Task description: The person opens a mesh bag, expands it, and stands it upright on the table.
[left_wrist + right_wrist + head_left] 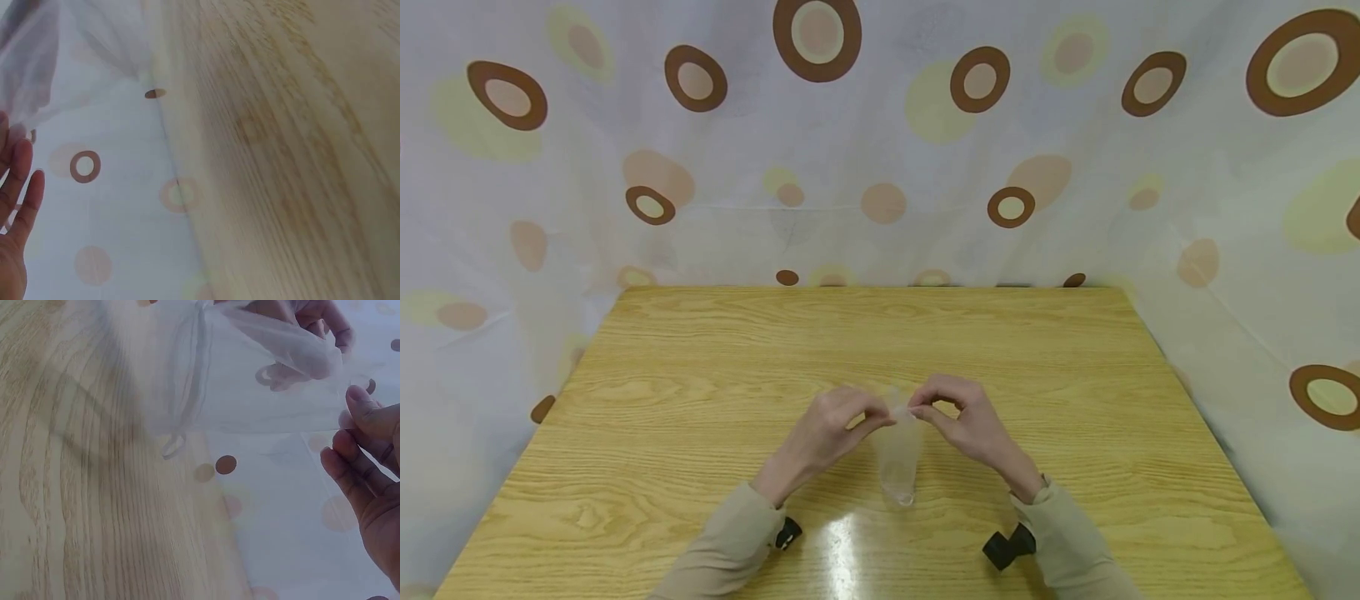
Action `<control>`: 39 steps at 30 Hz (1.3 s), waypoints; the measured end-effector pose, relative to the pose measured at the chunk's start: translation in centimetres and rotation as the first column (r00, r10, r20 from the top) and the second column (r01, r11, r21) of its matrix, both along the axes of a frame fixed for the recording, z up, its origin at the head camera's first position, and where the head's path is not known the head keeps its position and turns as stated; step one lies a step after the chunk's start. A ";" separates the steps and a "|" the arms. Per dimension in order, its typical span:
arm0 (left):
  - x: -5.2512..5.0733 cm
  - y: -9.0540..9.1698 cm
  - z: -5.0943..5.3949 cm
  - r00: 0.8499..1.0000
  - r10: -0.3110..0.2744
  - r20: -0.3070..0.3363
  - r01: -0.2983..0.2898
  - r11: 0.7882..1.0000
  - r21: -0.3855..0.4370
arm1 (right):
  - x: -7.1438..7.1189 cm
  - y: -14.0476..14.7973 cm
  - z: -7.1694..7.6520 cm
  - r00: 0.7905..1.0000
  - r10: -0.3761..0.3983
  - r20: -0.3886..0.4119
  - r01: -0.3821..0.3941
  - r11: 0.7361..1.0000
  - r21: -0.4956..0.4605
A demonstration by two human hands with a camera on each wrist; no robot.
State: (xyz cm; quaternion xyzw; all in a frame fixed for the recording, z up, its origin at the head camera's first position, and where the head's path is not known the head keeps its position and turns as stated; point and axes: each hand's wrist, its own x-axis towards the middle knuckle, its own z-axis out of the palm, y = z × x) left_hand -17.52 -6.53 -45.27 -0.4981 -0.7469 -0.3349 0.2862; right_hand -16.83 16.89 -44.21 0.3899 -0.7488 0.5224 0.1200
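Note:
A sheer white drawstring pouch (pixel 898 467) hangs between my two hands over the table. My left hand (pixel 837 419) pinches its upper edge between thumb and fingertips. On the other side, my right hand (pixel 967 421) pinches the same edge close by. In the right wrist view the thin fabric of the pouch (pixel 244 403) is stretched out, and a small cord loop (pixel 175 447) dangles from its gathered band. My right hand (pixel 375 481) grips a corner there. Part of the pouch (pixel 28 69) also crosses the upper left of the left wrist view, above my left hand (pixel 15 206).
Beneath the hands lies a wood-grain table (pixel 700 358). A white curtain (pixel 880 133) printed with brown, peach and yellow ovals surrounds it at the back and sides. Black wrist devices show at the left cuff (pixel 787 533) and right cuff (pixel 1009 547).

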 end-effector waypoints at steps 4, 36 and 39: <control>0.0 -0.3 0.1 0.998 0.006 -0.056 -0.008 0.999 -0.045 | -0.2 0.4 0.3 1.000 0.011 -0.019 -0.011 0.999 0.038; -0.1 -0.1 -0.2 0.996 -0.069 -0.047 0.067 0.996 -0.055 | -0.3 0.8 -0.8 0.997 0.075 0.019 -0.074 0.997 -0.023; -0.1 -0.2 -0.2 0.995 -0.032 -0.090 0.026 0.998 -0.062 | -0.2 0.8 -0.9 0.996 0.074 0.043 -0.074 0.997 -0.021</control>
